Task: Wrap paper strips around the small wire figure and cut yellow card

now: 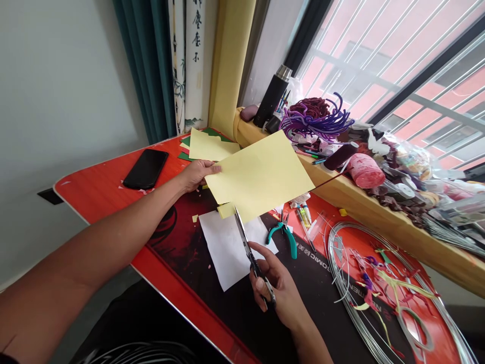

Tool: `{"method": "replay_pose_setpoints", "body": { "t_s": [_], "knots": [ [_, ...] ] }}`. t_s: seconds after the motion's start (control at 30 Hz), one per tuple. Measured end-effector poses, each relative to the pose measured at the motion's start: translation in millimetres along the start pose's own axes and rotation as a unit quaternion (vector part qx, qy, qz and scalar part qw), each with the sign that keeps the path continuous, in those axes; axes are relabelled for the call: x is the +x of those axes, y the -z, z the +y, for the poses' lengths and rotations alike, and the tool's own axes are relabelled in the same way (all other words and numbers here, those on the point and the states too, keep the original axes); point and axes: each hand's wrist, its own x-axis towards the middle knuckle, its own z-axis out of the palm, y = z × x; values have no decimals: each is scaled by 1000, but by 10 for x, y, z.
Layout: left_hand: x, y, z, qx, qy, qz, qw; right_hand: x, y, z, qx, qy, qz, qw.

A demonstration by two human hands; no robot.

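A large sheet of yellow paper (261, 174) is pinched at its left edge by my left hand (197, 174), thumb on top. My right hand (275, 283) grips a pair of scissors (252, 258) by the handles. The blades point up and away, at the lower edge of the yellow sheet. Beside them a small strip of the sheet (226, 210) is partly cut and hangs at that edge. Below, a white sheet of paper (227, 258) lies on the dark mat (204, 298).
Teal-handled pliers (284, 235) lie right of the white paper. A coil of wire (343, 283) with paper scraps and a tape roll (417, 328) covers the right side. At the back left are a black phone (146, 169) and more yellow paper (210, 146). The windowsill holds a thermos (271, 98).
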Motion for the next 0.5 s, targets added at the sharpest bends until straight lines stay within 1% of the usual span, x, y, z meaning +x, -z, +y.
{"method": "replay_pose_setpoints", "body": {
  "t_s": [0.5],
  "knots": [
    [-40, -45, 47, 24, 6, 1, 1000, -10, 14, 27, -11, 1, 9, 1000]
  ]
}}
